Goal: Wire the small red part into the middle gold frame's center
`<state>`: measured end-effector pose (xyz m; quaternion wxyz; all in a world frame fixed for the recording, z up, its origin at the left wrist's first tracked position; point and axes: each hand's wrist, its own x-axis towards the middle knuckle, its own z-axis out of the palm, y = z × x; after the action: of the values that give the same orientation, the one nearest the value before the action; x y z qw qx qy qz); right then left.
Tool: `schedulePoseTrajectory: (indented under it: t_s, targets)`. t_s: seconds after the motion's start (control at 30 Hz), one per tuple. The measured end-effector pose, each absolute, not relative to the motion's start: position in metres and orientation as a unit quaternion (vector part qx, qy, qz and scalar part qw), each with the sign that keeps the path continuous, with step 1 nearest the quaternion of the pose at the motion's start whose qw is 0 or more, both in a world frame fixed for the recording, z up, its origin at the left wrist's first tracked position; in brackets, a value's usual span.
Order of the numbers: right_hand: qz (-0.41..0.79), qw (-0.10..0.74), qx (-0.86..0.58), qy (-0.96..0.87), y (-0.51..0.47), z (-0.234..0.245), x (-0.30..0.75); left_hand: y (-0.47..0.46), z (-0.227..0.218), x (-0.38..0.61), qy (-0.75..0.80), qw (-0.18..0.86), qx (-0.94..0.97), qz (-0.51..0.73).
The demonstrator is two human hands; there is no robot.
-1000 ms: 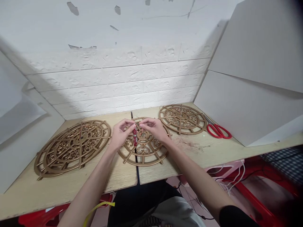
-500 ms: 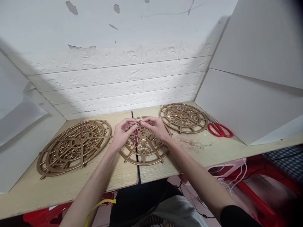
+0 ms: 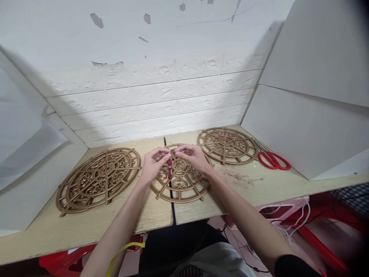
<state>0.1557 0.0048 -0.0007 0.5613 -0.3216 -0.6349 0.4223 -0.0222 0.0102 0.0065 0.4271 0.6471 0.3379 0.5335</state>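
My left hand (image 3: 155, 163) is closed in a pinch on the top of a slim red stick-like object (image 3: 170, 169) with silvery bands, which hangs down from the fingertips. Close beside it, my right hand (image 3: 193, 157) is pinched too. A thin wire seems to run near its fingertips, but what it grips is too small to make out. Both hands are above a round gold-coloured openwork panel (image 3: 180, 199) with scrolls and spokes, lying flat across the gap between two boards. Fine wire shows at the panel's centre.
Stacked gold panels (image 3: 99, 181) lie at the left, with thin wires at the middle. Another round panel (image 3: 227, 143) lies at the back right, next to red-handled scissors (image 3: 273, 160). A white brick-patterned wall (image 3: 161, 92) and pale side boards (image 3: 302, 130) enclose the wooden table (image 3: 239, 192).
The whole view has shifted slightly, so everything appears a little further right. Both hands keep their pinch close together over the middle panel, the red object still hanging from the left.
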Motion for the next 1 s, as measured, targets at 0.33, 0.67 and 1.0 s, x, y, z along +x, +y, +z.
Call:
schedulePoseTrajectory:
  t_s: [0.33, 0.67, 1.0]
  targets:
    - [0.468, 0.596, -0.301, -0.579, 0.013, 0.0, 0.167, 0.013, 0.011, -0.026, 0.369, 0.501, 0.509, 0.595]
    - [0.525, 0.568, -0.273, -0.572, 0.012, 0.0, 0.165, 0.026, 0.004, -0.033, 0.355, 0.562, 0.372, 0.648]
    - [0.481, 0.569, -0.306, -0.593, 0.014, -0.009, 0.16, 0.032, -0.005, -0.037, 0.36, 0.568, 0.368, 0.642]
